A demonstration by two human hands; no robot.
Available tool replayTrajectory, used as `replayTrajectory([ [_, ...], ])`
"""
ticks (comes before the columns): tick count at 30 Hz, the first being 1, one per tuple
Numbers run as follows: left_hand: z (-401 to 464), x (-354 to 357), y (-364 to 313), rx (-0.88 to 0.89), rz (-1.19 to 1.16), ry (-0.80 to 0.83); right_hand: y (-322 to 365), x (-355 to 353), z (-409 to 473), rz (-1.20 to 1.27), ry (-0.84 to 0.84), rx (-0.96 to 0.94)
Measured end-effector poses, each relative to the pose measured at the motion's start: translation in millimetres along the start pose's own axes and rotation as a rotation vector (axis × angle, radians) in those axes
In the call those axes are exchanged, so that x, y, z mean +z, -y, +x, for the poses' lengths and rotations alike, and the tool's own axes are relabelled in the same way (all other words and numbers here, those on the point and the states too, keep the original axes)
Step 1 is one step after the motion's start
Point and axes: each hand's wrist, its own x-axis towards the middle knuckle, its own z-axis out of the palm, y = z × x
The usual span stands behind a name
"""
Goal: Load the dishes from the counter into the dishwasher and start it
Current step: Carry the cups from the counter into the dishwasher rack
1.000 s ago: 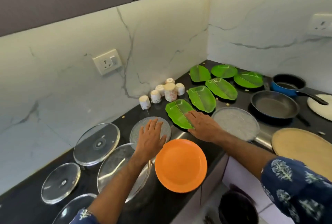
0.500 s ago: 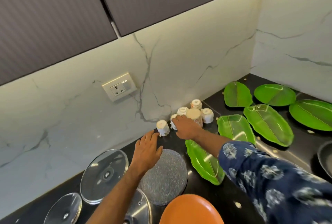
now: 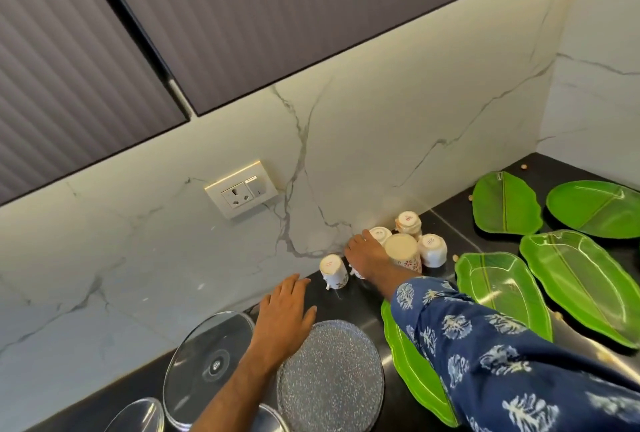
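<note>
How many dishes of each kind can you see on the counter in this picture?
Green leaf plates: 5
Upturned cups: 6, one mostly under the right hand
Glass lids: 3
Speckled grey plate: 1
Total: 15

We see black desk [image 3: 360, 296] against marble wall, socket [image 3: 241, 189] above. Right hand [image 3: 367, 255] reaches into cluster of upturned white cups [image 3: 431, 249], fingers curled over 1 mostly hidden cup. Another cup [image 3: 333, 271] stands apart, left of hand. Left hand [image 3: 285, 310] flat, fingers straight, near speckled grey plate [image 3: 330, 379] and glass lid [image 3: 207, 366]. Green leaf plates [image 3: 505, 203] lie at right. Blue patterned sleeve [image 3: 485, 345] crosses 1 leaf plate.
</note>
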Motion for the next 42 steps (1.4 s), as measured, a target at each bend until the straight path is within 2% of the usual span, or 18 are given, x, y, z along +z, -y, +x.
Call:
replayTrajectory([
  [5, 36, 8, -1, 0.068, 0.044, 0.016, 2, -20, -36, 0.051, -0.213, 0.015],
  [7, 55, 14, 1, 0.061, 0.017, 0.025, 0, -28, -68, 0.157, -0.3, 0.024],
  [9, 75, 23, 3, 0.051, -0.05, 0.068, -4, -25, -110, 0.362, -0.368, 0.06],
  [11, 94, 33, 3, 0.075, -0.105, 0.113, -9, -18, -165, 0.792, -0.376, 0.137],
  [14, 119, 53, -5, 0.141, -0.117, 0.168, -9, 3, -251, 1.598, -0.192, 0.309],
  [16, 135, 66, -8, 0.163, -0.094, 0.201, 0, 20, -295, 1.968, -0.173, 0.423],
  [18, 150, 78, -7, 0.203, -0.054, 0.188, 18, 34, -327, 2.212, -0.194, 0.57],
  [22, 148, 81, -10, 0.221, 0.13, 0.104, 60, 32, -375, 2.309, -0.302, 0.75],
  [25, 108, 59, -21, 0.351, 0.151, -0.088, 95, 16, -410, 2.386, -0.462, 0.831],
  [28, 58, 36, -35, 0.465, -0.061, -0.258, 135, -1, -447, 2.447, -0.601, 0.895],
  [30, 12, 23, -52, 0.552, -0.326, -0.261, 166, -15, -480, 2.502, -0.68, 0.891],
  [33, -76, 12, -86, 0.69, -0.674, -0.135, 214, -23, -534, 2.554, -0.787, 0.928],
  [36, -172, 27, -118, 0.754, -0.921, 0.151, 259, -31, -590, 2.592, -0.869, 1.015],
  [39, -278, 61, -156, 0.86, -1.018, 0.478, 317, -40, -669, 2.565, -1.065, 1.109],
  [42, -379, 93, -185, 0.918, -1.018, 0.769, 377, -47, -746, 2.527, -1.238, 1.229],
])
